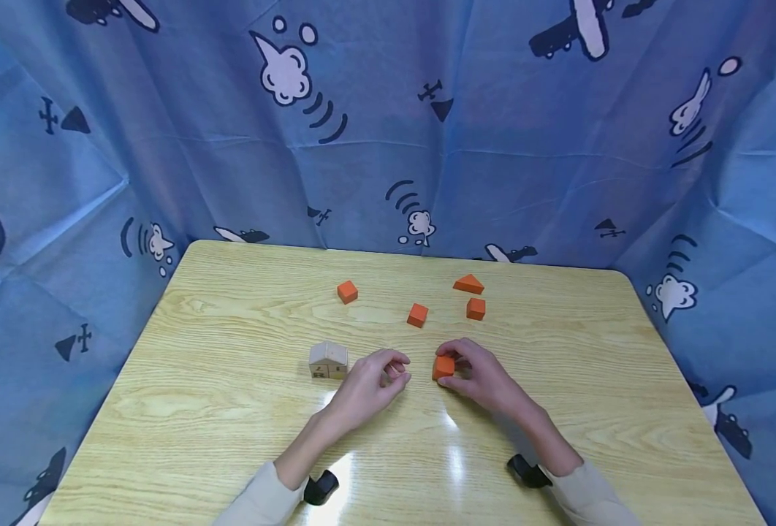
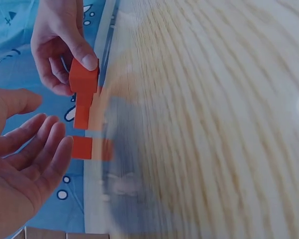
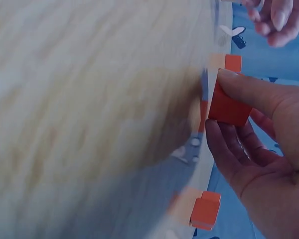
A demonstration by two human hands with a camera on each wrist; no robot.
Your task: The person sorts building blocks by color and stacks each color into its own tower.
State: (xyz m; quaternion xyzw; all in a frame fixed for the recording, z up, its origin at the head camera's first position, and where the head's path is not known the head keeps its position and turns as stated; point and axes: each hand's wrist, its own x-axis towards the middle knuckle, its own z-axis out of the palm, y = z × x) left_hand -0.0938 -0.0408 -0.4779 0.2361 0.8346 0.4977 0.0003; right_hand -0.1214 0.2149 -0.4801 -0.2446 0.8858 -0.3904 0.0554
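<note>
My right hand (image 1: 483, 376) pinches an orange block (image 1: 443, 367) between thumb and fingers, close over the table (image 1: 243, 409). In the right wrist view the thumb lies on one side of this block (image 3: 230, 102) and the fingertips on the opposite side. To its left, my left hand (image 1: 371, 383) hovers with nothing in it, fingers loosely bent, the palm turned toward the right hand. Left of that hand stands a small house shape of plain wooden blocks (image 1: 328, 360), with a sloped top and dark marks on its front.
Beyond the hands lie an orange cube (image 1: 347, 292) at the far left, another cube (image 1: 417, 315) in the middle and a third cube (image 1: 476, 308) at the right. Behind that one is an orange triangular block (image 1: 470, 284). A blue patterned curtain (image 1: 375, 146) surrounds the table's back and sides.
</note>
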